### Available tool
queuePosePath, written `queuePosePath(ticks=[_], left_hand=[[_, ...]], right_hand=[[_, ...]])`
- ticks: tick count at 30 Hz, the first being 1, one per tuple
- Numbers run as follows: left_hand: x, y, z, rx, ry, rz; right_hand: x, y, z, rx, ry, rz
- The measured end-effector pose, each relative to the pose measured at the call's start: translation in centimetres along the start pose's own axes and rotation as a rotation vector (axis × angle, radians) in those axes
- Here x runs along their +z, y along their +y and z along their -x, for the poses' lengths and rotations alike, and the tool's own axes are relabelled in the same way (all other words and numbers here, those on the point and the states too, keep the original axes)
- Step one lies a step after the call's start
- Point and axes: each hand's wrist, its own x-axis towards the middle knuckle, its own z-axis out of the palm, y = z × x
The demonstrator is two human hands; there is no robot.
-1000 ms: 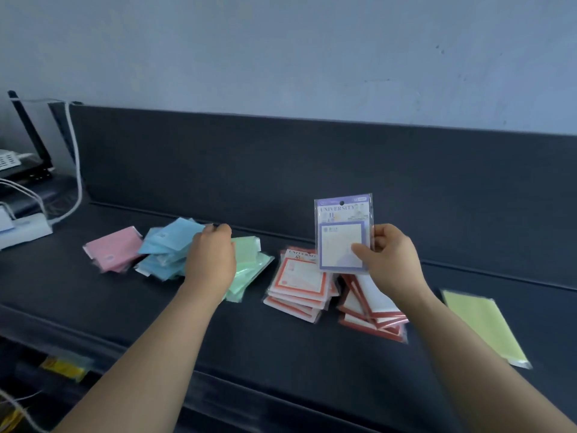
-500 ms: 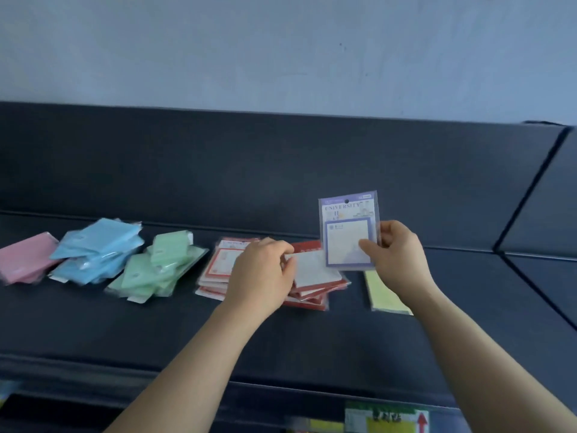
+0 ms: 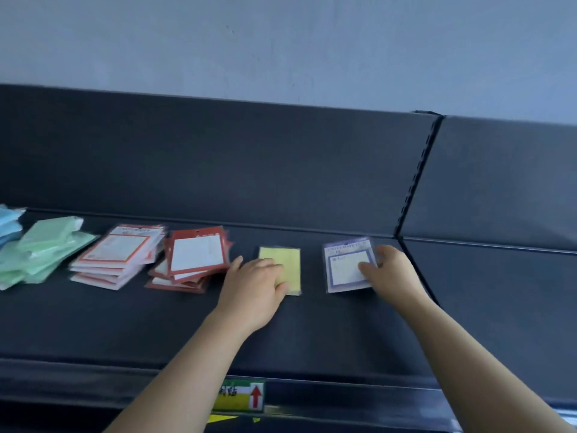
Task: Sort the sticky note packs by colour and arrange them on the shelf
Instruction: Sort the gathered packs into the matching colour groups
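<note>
Fingers and thumb of my right hand (image 3: 393,273) pinch the right edge of the purple-bordered sticky note pack (image 3: 346,267) in its clear wrap. The thumb lies across its white face and the other fingers are tucked behind, so I can set it down square. It is low over the dark grey shelf (image 3: 312,332), flat or nearly so, though I cannot tell whether it fully rests there. I hold it at the right end of the row, near the shelf's slotted upright (image 3: 418,179), because no other purple pack shows, so it needs its own place.

My left hand (image 3: 254,284) rests knuckles-up on the plain yellow sticky note pack (image 3: 290,260). The fingers are bent over its near left part and the thumb sticks out to the side. I cannot tell whether the fingertips hook its edge or only press on top. I judge this hand is steadying or nudging the yellow pack so it stays clear of its neighbours.

To the left, each colour has its own heap:
- the red-bordered stack (image 3: 196,257) is just beside my left hand
- next comes the orange-bordered stack (image 3: 121,254)
- then the mint green pile (image 3: 46,245)
- the light blue pile (image 3: 7,223) is cut off at the frame's edge

All of them are loose and fanned, so I think squaring them up is left to do.
</note>
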Motion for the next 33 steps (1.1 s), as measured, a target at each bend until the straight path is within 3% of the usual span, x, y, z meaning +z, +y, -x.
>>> queuePosePath(ticks=[3,9,17,27,33], left_hand=[[0.2,0.3,0.0,-0.031,-0.005,-0.050],[0.1,0.6,-0.1,-0.082,-0.029,-0.048],[-1.1,2.6,-0.6,-0.119,0.065,0.075],[-1.5,9.5,-3.6,-0.025,0.145,0.262],[0.2,17.1,-5.4,0.058,0.156,0.361]], right_hand=[[0.3,0.8,-0.4,-0.026,-0.075,0.102],[1.0,0.8,0.2,-0.089,-0.053,0.435],[-0.9,0.7,1.4,-0.249,0.054,0.353],[-7.0,3.9,2.5,-0.173,0.208,0.402],[-13.1,8.9,2.4,-0.164,0.307,0.460]])
